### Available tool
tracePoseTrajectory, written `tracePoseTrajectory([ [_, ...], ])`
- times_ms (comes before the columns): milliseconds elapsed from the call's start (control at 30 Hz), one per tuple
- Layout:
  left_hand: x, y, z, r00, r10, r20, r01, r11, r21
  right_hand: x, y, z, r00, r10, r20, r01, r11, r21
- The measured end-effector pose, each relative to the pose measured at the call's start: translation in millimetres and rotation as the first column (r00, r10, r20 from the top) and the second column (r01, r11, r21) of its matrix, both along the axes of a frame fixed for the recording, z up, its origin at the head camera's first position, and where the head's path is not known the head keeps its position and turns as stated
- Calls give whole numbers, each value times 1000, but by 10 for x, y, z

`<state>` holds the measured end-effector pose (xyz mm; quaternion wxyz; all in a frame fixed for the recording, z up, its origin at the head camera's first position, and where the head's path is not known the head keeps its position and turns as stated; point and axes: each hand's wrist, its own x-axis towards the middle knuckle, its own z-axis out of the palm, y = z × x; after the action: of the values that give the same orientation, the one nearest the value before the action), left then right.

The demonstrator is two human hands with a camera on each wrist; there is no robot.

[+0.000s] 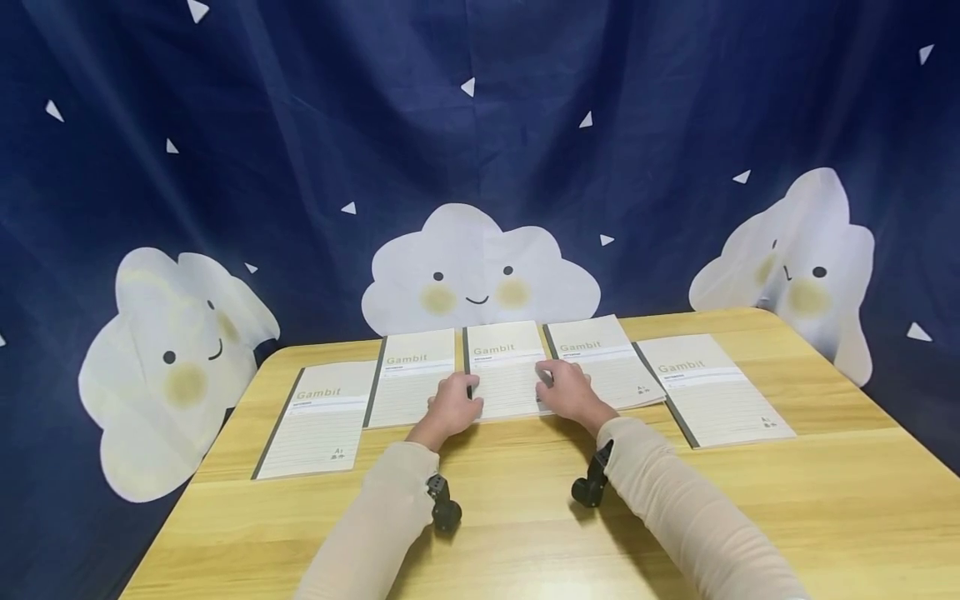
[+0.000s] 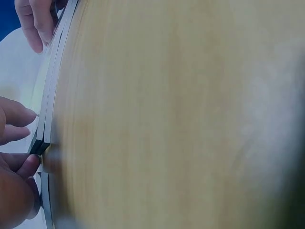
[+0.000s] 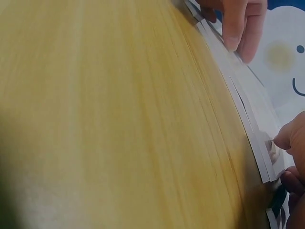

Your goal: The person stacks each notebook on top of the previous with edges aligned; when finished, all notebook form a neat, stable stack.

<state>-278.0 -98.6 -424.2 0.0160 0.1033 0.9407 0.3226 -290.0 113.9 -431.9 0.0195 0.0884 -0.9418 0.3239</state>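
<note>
A cream notebook [image 1: 506,379] with "Gambit" on its cover and a dark spine lies at the middle of a row. My left hand [image 1: 455,402] holds its left edge, a fingertip over the cover and other fingers down at the spine. On the opposite edge my right hand [image 1: 568,392] grips it, thumb over the cover and curled fingers beside it. Both wrist views show two page layers, one on the other, along the near edge. Left of it lies a like notebook [image 1: 408,396]; to the right, another notebook [image 1: 603,379].
At the far left of the wooden table [image 1: 517,517] lies a notebook [image 1: 315,433], and at the far right another notebook [image 1: 723,400], overlapped slightly by its neighbour's corner. A dark blue curtain [image 1: 660,100] with cloud faces hangs behind the table.
</note>
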Motion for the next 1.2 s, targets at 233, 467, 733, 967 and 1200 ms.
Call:
tracePoseTrajectory([
  [233, 4, -12, 9, 1000, 1, -5, -1, 1000, -12, 18, -16, 30, 1000, -9, -3, 9, 1000, 27],
  [467, 16, -30, 3, 1000, 15, 21, -15, 1000, 3, 35, -29, 33, 1000, -5, 0, 5, 1000, 31],
  [733, 29, -10, -18, 999, 25, 19, -26, 1000, 14, 60, -47, 30, 999, -29, -36, 30, 999, 40],
  [967, 55, -44, 3, 999, 14, -29, -13, 1000, 20, 103, -138, 78, 994, -19, -107, 9, 996, -88],
  [1200, 55, -193, 104, 997, 78, -26, -75, 991, 107, 166, -338, 177, 992, -5, -125, -23, 975, -220],
])
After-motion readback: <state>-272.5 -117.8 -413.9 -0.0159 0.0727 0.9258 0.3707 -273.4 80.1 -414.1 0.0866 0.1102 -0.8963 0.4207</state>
